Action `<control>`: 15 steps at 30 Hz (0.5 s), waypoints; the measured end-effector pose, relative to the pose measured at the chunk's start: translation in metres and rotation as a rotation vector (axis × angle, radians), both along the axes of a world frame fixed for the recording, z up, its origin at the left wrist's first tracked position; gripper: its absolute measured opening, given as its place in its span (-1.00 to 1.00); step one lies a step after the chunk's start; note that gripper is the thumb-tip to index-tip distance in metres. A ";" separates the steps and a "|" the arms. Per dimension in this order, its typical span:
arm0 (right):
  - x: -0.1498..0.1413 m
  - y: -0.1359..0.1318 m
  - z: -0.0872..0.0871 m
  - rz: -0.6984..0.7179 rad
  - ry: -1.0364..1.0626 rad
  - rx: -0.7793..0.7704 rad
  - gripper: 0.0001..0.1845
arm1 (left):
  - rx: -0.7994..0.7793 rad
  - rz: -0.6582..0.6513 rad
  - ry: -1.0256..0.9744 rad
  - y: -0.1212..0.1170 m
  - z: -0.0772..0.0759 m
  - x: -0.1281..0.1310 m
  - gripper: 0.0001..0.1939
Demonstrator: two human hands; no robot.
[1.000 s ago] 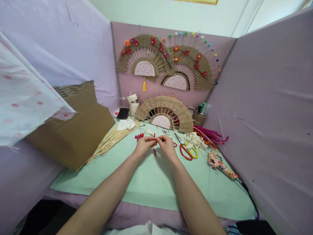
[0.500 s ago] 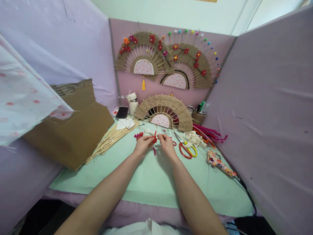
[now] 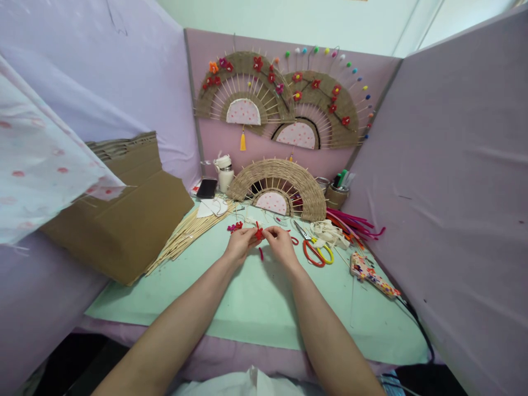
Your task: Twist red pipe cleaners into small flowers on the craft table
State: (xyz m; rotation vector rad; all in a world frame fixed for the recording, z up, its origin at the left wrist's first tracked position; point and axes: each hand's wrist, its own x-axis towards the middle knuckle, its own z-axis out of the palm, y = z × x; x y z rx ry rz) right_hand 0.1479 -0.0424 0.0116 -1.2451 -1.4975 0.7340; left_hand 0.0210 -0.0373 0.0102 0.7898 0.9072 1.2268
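A small red pipe-cleaner flower [image 3: 259,234] is between my hands, above the middle of the mat. My left hand [image 3: 239,245] pinches it from the left. The fingertips of my right hand [image 3: 281,245] are closed against its right side; finer detail there is too small to make out. Below the flower lies a short red pipe-cleaner piece [image 3: 261,253]. Purple and red pipe-cleaner flowers [image 3: 235,226] rest just beyond my left hand. Scissors [image 3: 314,254] with red and yellow handles lie right of my right hand.
A woven half-round fan [image 3: 311,190] stands behind my hands. Thin sticks [image 3: 181,242] and cardboard [image 3: 124,220] are at left. To the right are a cream fabric bundle [image 3: 330,235], pipe cleaners [image 3: 358,221] and a patterned glue gun [image 3: 371,275] with a cord. A bottle [image 3: 225,175] stands at the back.
My right hand has moved left and in to the red flower, closing the small gap between them. The flower has shifted slightly left and turned a little in my left hand.
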 end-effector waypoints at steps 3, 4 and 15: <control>0.001 0.000 0.000 -0.002 0.002 -0.001 -0.75 | -0.026 -0.013 -0.027 0.000 0.000 -0.001 -0.81; 0.001 0.000 0.000 -0.008 0.000 -0.001 -0.75 | -0.037 -0.023 -0.046 0.000 0.001 -0.001 -0.82; -0.004 -0.001 -0.002 0.018 0.032 -0.107 -0.69 | -0.040 0.008 -0.164 0.004 0.001 -0.004 -0.79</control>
